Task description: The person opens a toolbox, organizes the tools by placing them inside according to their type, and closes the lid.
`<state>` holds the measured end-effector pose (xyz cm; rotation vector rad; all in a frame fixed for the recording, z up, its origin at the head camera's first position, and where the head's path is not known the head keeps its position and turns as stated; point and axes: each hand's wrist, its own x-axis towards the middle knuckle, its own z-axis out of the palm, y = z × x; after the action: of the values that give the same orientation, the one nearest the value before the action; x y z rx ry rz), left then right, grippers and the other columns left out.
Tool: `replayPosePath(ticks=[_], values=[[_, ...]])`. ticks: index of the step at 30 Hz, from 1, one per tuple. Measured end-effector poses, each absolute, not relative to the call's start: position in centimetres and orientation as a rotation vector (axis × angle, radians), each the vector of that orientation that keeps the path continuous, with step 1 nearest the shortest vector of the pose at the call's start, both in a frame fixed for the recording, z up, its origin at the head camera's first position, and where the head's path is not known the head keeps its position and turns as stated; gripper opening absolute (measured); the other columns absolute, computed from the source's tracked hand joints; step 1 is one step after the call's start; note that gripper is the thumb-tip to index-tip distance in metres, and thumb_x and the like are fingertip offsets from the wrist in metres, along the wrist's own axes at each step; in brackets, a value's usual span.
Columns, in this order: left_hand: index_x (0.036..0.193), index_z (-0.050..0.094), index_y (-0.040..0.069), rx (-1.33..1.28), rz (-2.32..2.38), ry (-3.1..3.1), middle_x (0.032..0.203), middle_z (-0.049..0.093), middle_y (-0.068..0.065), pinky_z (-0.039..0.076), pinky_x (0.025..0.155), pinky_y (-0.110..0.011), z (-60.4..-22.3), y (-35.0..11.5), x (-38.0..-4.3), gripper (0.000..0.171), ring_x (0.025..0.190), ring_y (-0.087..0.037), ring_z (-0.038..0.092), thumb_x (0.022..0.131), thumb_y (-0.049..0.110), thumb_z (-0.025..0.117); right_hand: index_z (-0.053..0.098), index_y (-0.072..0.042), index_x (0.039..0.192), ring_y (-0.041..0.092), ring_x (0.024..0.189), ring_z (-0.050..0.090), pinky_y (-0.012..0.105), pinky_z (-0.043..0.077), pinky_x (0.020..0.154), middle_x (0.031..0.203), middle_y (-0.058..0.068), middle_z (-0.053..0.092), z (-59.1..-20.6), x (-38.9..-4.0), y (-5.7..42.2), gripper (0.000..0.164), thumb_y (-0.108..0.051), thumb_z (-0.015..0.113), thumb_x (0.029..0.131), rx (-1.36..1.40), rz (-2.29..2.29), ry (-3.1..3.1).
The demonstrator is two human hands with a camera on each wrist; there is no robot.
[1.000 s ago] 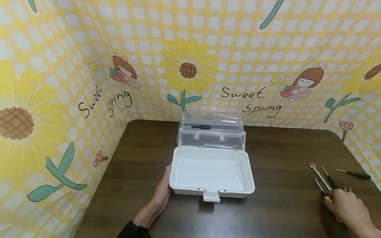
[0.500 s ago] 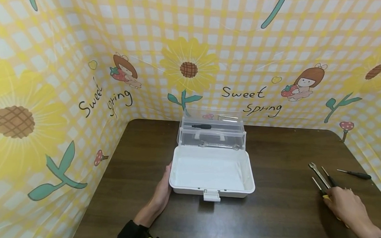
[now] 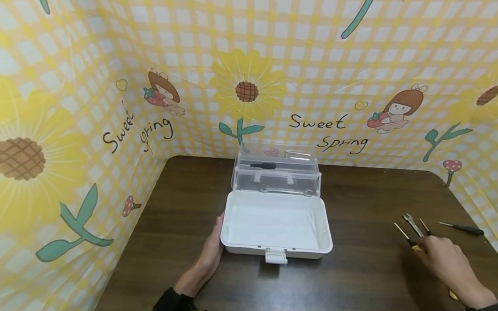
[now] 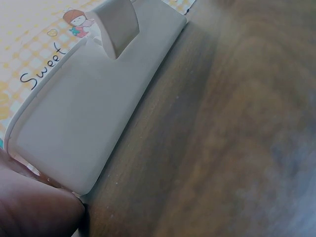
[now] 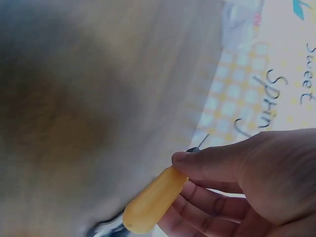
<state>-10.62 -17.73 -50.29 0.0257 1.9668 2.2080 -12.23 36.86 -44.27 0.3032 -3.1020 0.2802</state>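
My right hand [image 3: 444, 260] pinches a screwdriver with a yellow handle [image 5: 155, 200] between thumb and fingers; its thin shaft points up and left in the head view. Just beyond that hand lie an open-end wrench [image 3: 412, 224] and a dark thin-shafted tool [image 3: 425, 227], both partly hidden by it. My left hand [image 3: 209, 251] rests against the left side of a white toolbox [image 3: 277, 255], whose lid is raised. In the left wrist view, the left thumb [image 4: 39, 207] is at the box's lower corner, beside the front wall.
A black-handled screwdriver [image 3: 466, 228] lies near the table's right edge. Clear trays behind the box hold a dark-handled tool [image 3: 263, 166] and a wrench [image 3: 286, 190]. Something yellow [image 3: 452, 295] shows beside the right wrist. A patterned cloth [image 3: 333, 76] hangs behind the table.
My right hand has moved slightly left and away from the body, and the yellow-handled screwdriver has shifted left with it, apart from the wrench. The left hand and toolbox stay put.
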Motion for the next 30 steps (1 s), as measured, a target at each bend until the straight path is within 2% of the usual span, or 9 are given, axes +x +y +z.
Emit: replayPosePath(ticks=[3,9,15,21,24,27,30], values=[[0.17,0.001,0.007,0.031,2.21,1.969,0.179,-0.002,-0.01,-0.004,0.13,-0.058,-50.4,-17.8,-10.6,0.072,0.164,-0.028,-0.007,0.116,0.052,0.011,0.074,-0.007,0.083,0.016,0.058,0.055,0.042,0.042,0.049,0.068,0.0,0.063,-43.5,-12.5,36.2,0.009,-0.001,0.079,0.089,0.357,0.265,-3.088],[0.17,0.0,0.007,0.049,2.216,1.963,0.179,-0.002,-0.009,-0.004,0.13,-0.058,-50.5,-17.7,-10.5,0.071,0.164,-0.027,-0.008,0.116,0.052,0.011,0.078,-0.005,0.09,0.015,0.057,0.056,0.038,0.04,0.048,0.07,0.002,0.063,-41.6,-13.0,34.0,0.004,-0.003,0.081,0.089,0.47,0.217,-3.041],[0.17,-0.001,0.008,0.065,2.232,1.951,0.179,-0.003,-0.007,-0.003,0.13,-0.054,-50.4,-17.7,-10.7,0.079,0.164,-0.024,-0.008,0.113,0.06,0.014,0.077,-0.01,0.086,0.01,0.057,0.055,0.03,0.039,0.047,0.072,-0.004,0.059,-39.4,-13.4,31.3,0.01,-0.004,0.085,0.086,0.645,0.18,-2.961],[0.17,0.0,0.007,0.058,2.232,1.953,0.179,-0.002,-0.009,-0.004,0.13,-0.055,-50.4,-17.7,-10.8,0.081,0.164,-0.025,-0.008,0.113,0.062,0.015,0.073,-0.017,0.082,0.003,0.059,0.047,0.026,0.034,0.05,0.072,-0.009,0.056,-37.2,-14.1,28.2,0.018,-0.004,0.084,0.088,0.774,0.193,-2.926],[0.17,0.0,0.006,0.059,2.23,1.957,0.179,-0.002,-0.009,-0.004,0.13,-0.057,-50.4,-17.7,-10.7,0.081,0.164,-0.026,-0.008,0.113,0.061,0.015,0.077,-0.014,0.088,0.006,0.061,0.054,0.027,0.037,0.049,0.077,-0.007,0.063,-36.3,-14.7,26.9,0.013,-0.003,0.084,0.087,0.837,0.191,-2.901],[0.17,0.0,0.006,0.059,2.23,1.958,0.179,-0.002,-0.009,-0.004,0.13,-0.057,-50.4,-17.7,-10.7,0.08,0.164,-0.026,-0.008,0.113,0.06,0.014,0.08,-0.011,0.096,0.009,0.066,0.061,0.027,0.041,0.05,0.082,-0.004,0.068,-35.4,-15.1,25.7,0.014,-0.003,0.086,0.086,0.891,0.19,-2.879],[0.17,-0.001,0.006,0.054,2.233,1.96,0.179,-0.002,-0.009,-0.004,0.13,-0.055,-50.4,-17.8,-10.7,0.078,0.164,-0.026,-0.008,0.114,0.058,0.014,0.08,-0.011,0.098,0.008,0.069,0.062,0.027,0.043,0.052,0.086,-0.003,0.07,-34.4,-15.5,24.4,0.016,-0.002,0.086,0.086,0.928,0.204,-2.872]])
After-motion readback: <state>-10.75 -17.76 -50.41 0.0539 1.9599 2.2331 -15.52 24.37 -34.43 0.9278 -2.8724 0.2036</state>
